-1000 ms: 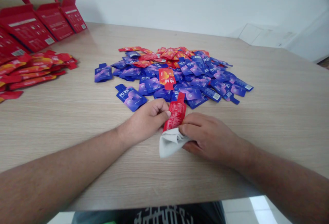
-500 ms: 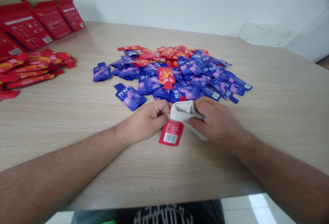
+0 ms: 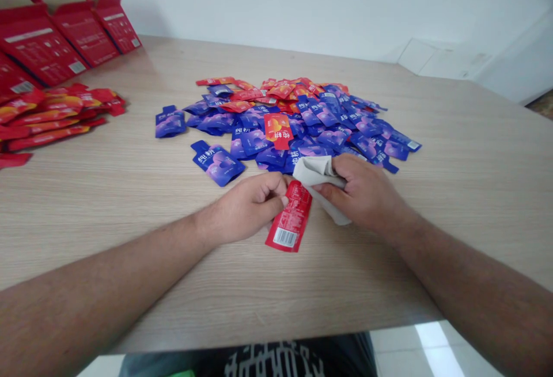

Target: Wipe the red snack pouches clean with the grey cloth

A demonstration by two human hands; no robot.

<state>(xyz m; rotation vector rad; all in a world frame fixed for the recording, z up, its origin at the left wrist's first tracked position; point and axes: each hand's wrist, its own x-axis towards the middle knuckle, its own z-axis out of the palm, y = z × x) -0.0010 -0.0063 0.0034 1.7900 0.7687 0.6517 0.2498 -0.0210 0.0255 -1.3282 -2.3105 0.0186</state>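
Between thumb and fingers, my left hand (image 3: 254,204) pinches the left edge of a red sachet (image 3: 290,218), its printed back with a barcode facing up. My right hand (image 3: 363,189) is closed on a folded pale grey cloth (image 3: 318,176). The cloth hangs over the top end of the sachet and hides it; whether the two touch I cannot tell. Just beyond my hands lies a heap of blue sachets (image 3: 254,142), with red-orange sachets (image 3: 283,89) mostly at its back. One blue sachet (image 3: 218,164) lies apart at the heap's front left.
On the left is a stack of red-orange sachets (image 3: 56,113). Behind it stand open red boxes (image 3: 41,42) with flaps up. A white wall (image 3: 285,8) borders the wooden table (image 3: 194,302) at the back.
My right hand has moved the cloth up and away from the red sachet, so more of its printed back shows. My left hand keeps its hold on the sachet.
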